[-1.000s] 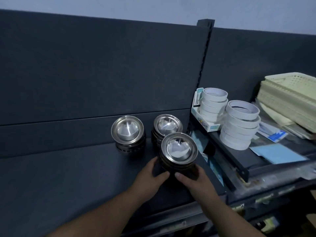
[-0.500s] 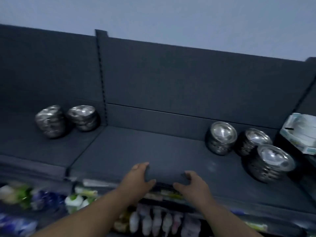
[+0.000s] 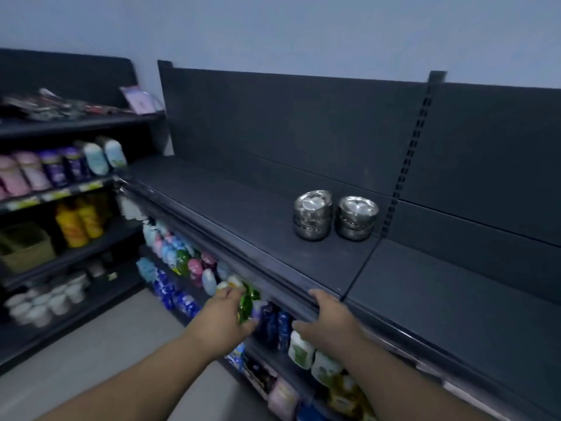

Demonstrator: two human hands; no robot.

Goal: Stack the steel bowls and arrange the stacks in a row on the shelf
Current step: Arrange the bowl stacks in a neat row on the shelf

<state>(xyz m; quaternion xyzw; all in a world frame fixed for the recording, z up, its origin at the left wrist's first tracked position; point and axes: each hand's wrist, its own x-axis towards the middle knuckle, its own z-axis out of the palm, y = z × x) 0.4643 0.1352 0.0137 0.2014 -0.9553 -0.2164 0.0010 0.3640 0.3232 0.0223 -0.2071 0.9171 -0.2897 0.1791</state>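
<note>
Right hand (image 3: 328, 322) is seen spread open, palm down, nothing grasped; its fingertips lie on or just at the near front lip of the dark shelf (image 3: 243, 208), but true contact cannot be confirmed through the blur. Left hand (image 3: 226, 317) is also loosely open and empty, fingers (image 3: 232, 294) extended forward, held in front of the bottles (image 3: 182, 262) on the tier below the lip; whether any bottle is touched cannot be told. Both forearms are stretched forward from the bottom edge, roughly parallel, cut off by the frame before the elbows. Two stacks of steel bowls are seen on the shelf top, far from the hands, near the back panel: left stack (image 3: 312, 215) and right stack (image 3: 357, 218), standing just beside each other with a narrow gap, the right one close to the slotted upright (image 3: 406, 165). Bowl count per stack cannot be read. The lower tier is partly hidden by the shelf lip and the hands, and labels are smeared by motion blur. A second shelving unit (image 3: 60, 183) stands at far left, its goods blurred too.
</note>
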